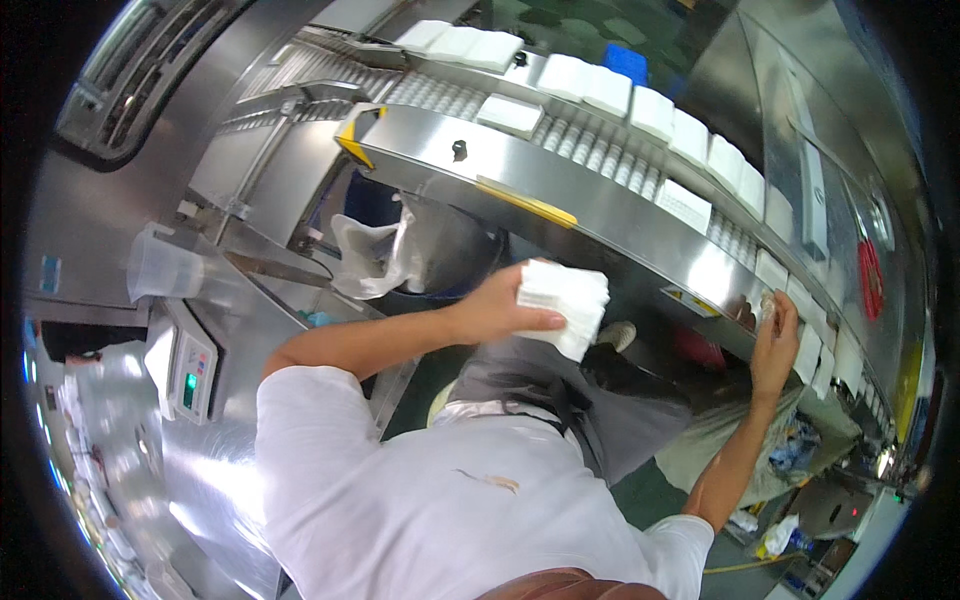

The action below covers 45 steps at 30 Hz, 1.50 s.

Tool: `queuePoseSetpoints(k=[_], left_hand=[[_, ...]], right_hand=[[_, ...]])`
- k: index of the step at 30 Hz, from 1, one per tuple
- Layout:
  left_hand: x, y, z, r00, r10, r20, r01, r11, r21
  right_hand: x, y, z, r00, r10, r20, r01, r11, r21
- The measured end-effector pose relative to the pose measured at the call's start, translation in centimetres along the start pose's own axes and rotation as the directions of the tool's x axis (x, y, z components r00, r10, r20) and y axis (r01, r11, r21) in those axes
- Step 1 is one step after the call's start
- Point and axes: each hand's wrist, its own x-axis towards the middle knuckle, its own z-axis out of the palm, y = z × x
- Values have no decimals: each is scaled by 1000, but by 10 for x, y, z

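Note:
In front of my waist, my left hand [505, 305] is closed round a white block [568, 300] that looks like a stack of folded paper, its thumb lying across the front. My right hand [775, 345] is raised at the near edge of the steel conveyor [640, 235], at the right. Its fingers are drawn together near a small pale thing, too small to make out. On the conveyor's rollers lie similar loose white blocks [684, 205]. A row of larger white stacks [652, 112] stands along its far side.
Left of me, a steel counter [225, 460] carries a digital scale [190, 375] and a translucent plastic jug [165, 265]. A bin with a white liner [375, 255] stands below the conveyor. Red-handled tools [868, 280] hang at the far right. A blue block [625, 65] sits behind the stacks.

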Motion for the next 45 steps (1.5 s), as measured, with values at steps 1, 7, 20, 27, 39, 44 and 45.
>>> queuePoseSetpoints(k=[1,7,20,27,39,44,45], left_hand=[[1,-5,0,999,28,-16,-29,998,-47],[5,-7,-1,999,40,-30,-42,994,-101],[-1,-8,6,998,-33,-44,34,999,8],[-6,-10,3,1000,-6,-16,5,1000,-23],[-5,-8,4,999,-20,42,23,998,-59],[-6,-9,8,1000,-15,15,15,1000,0],[-6,-10,7,1000,-8,15,7,1000,6]], right_hand=[[-10,1,-4,1000,-27,2,27,1000,-4],[-40,23,-51,984,-165,-73,123,909,-397],[-45,100,-89,984,-145,99,172,694,-699],[-35,109,-83,986,-110,126,167,701,-693],[-40,131,-78,986,-144,84,165,773,-613],[-44,127,-83,975,-210,68,208,774,-598],[-44,128,-81,972,-225,63,217,771,-599]])
